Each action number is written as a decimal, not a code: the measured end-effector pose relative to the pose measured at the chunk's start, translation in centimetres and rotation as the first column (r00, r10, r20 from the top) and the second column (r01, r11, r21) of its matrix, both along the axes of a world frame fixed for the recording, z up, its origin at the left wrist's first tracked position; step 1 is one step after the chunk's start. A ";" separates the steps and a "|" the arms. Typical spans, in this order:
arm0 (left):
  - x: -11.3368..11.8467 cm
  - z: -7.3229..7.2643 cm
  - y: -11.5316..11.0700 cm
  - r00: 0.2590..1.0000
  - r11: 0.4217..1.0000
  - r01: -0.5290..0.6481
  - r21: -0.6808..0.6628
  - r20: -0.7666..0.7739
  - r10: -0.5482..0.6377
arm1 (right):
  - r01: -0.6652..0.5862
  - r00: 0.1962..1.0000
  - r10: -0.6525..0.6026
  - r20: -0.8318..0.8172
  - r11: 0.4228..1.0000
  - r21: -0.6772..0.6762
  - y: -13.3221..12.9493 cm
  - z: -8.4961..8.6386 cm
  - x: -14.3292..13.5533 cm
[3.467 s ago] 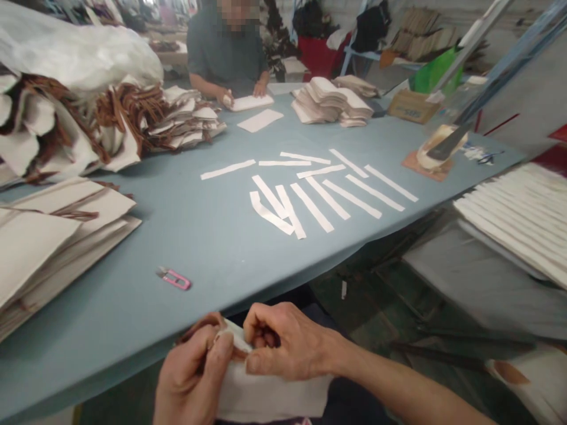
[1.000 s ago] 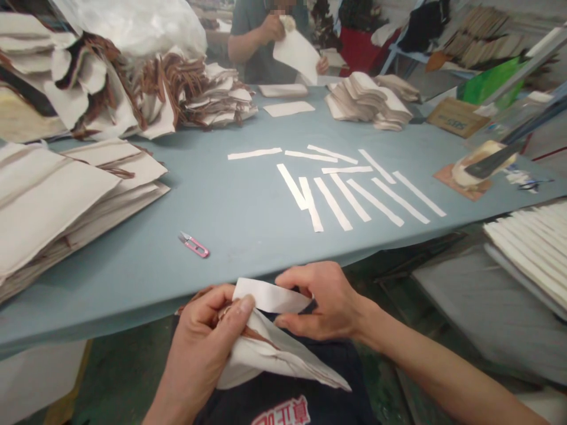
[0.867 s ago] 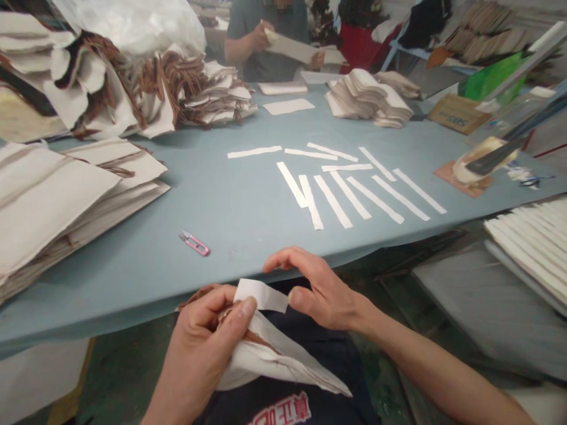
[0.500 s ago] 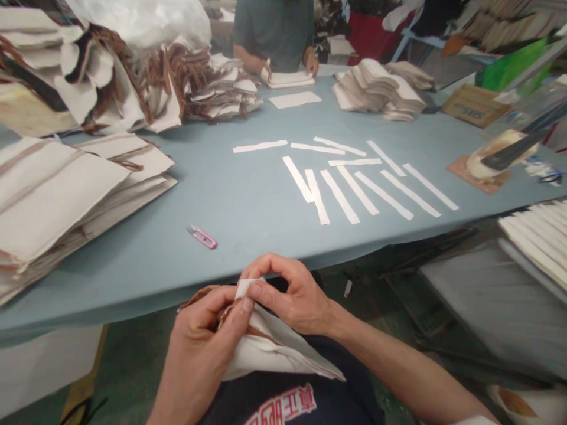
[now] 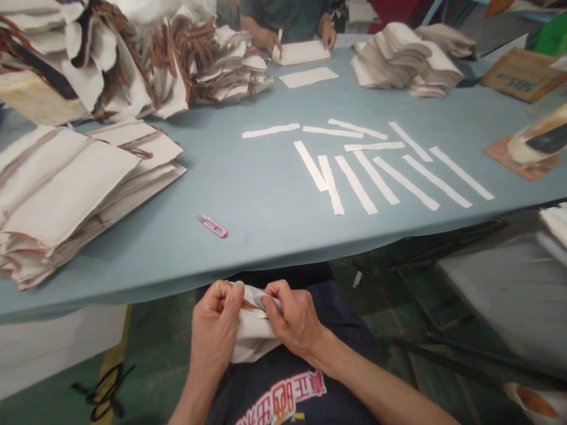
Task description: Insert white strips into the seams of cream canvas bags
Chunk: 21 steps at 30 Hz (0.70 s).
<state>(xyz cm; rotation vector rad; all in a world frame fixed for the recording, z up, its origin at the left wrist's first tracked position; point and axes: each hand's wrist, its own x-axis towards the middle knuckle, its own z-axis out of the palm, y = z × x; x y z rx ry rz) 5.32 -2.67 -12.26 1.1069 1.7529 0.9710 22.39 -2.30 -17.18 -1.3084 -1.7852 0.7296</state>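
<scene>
A cream fabric piece (image 5: 254, 337) with a brown edge is held over my lap, just below the table's front edge. My left hand (image 5: 218, 316) pinches its left side between thumb and curled fingers. On the right side, my right hand (image 5: 295, 316) grips the same fabric, thumb on top. A short gap separates the two hands, with the cloth stretched between them. Pink thread snips (image 5: 213, 225) lie on the blue table (image 5: 261, 195) in front of my hands. Several white strips (image 5: 357, 184) are spread out farther to the right.
Stacked cream fabric pieces (image 5: 66, 189) lie at the left, with a brown-edged heap (image 5: 177, 65) behind. Across the table, a person's hands (image 5: 328, 36) touch a white stack (image 5: 303, 53). More folded cloth (image 5: 398, 59) and a cardboard box (image 5: 518, 74) stand at the back right.
My hands have moved apart and the fabric is now spread between them. The small white end between my fingertips no longer shows. The camera view has shifted.
</scene>
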 end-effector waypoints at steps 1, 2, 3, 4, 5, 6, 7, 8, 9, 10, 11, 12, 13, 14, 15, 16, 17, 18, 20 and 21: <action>0.0 -0.2 -0.1 1.000 1.000 0.021 -0.009 -0.007 -0.021 | 0.011 1.000 -0.011 0.011 1.000 0.019 -0.3 -0.5 -0.1; 0.0 -0.2 -0.1 0.999 0.999 0.042 -0.014 -0.014 -0.042 | 0.021 1.000 -0.022 0.022 0.999 0.039 -0.4 -0.7 -0.1; -0.1 -0.1 -0.2 0.998 0.998 0.064 -0.018 -0.020 -0.064 | 0.029 0.999 -0.030 0.031 0.998 0.059 -0.4 -0.7 0.0; -0.1 0.2 -0.2 0.996 0.996 0.088 -0.018 -0.025 -0.088 | 0.033 0.999 -0.036 0.039 0.996 0.080 -0.3 -0.6 0.3; -0.1 0.6 -0.3 0.993 0.994 0.112 -0.014 -0.027 -0.112 | 0.033 0.998 -0.038 0.046 0.994 0.104 0.0 -0.3 0.6; -0.2 1.0 -0.3 0.990 0.990 0.138 -0.011 -0.024 -0.138 | 0.030 0.998 -0.037 0.052 0.991 0.131 0.3 0.2 1.0; -0.2 1.6 -0.3 0.985 0.985 0.172 -0.006 -0.023 -0.172 | 0.023 0.998 -0.032 0.059 0.987 0.160 0.6 0.7 1.5; -0.3 2.3 -0.4 0.976 0.976 0.217 0.002 -0.029 -0.217 | 0.011 0.998 -0.024 0.066 0.982 0.189 0.9 1.3 1.9; -0.4 3.0 -0.4 0.962 0.963 0.271 0.015 -0.043 -0.270 | -0.002 0.997 -0.014 0.074 0.976 0.216 1.2 1.9 2.3; -0.6 3.7 -0.3 0.945 0.946 0.324 0.032 -0.065 -0.321 | -0.016 0.996 -0.004 0.084 0.971 0.239 1.4 2.5 2.7; -0.7 4.3 -0.3 0.928 0.929 0.366 0.050 -0.089 -0.361 | -0.029 0.996 0.005 0.093 0.965 0.259 1.7 3.1 3.0; -0.8 4.9 -0.2 0.917 0.917 0.393 0.065 -0.105 -0.385 | -0.038 0.995 0.010 0.102 0.961 0.274 1.9 3.6 3.2; -0.9 5.5 -0.1 0.914 0.913 0.401 0.076 -0.106 -0.392 | -0.043 0.994 0.012 0.110 0.957 0.286 2.0 4.0 3.5; -1.0 5.9 0.0 0.917 0.915 0.395 0.081 -0.091 -0.388 | -0.046 0.993 0.012 0.116 0.954 0.295 2.1 4.4 3.7; -1.0 6.2 0.1 0.922 0.919 0.387 0.082 -0.070 -0.382 | -0.048 0.993 0.011 0.121 0.952 0.303 2.2 4.7 3.8; -1.0 6.4 0.3 0.925 0.921 0.381 0.085 -0.051 -0.378 | -0.049 0.992 0.011 0.125 0.949 0.310 2.3 5.0 3.9; -1.0 6.6 0.4 0.925 0.920 0.381 0.089 -0.034 -0.379 | -0.053 0.992 0.012 0.129 0.947 0.317 2.3 5.3 4.0; -1.0 6.7 0.6 0.923 0.918 0.384 0.098 -0.020 -0.384 | -0.057 0.991 0.013 0.135 0.944 0.325 2.4 5.5 4.1; -0.8 6.7 0.8 0.921 0.915 0.387 0.118 0.005 -0.390 | -0.049 0.989 0.000 0.145 0.943 0.329 2.6 5.8 4.1; -0.8 6.7 0.9 0.919 0.913 0.388 0.127 0.018 -0.393 | -0.026 0.990 -0.020 0.143 0.948 0.317 2.9 6.1 4.1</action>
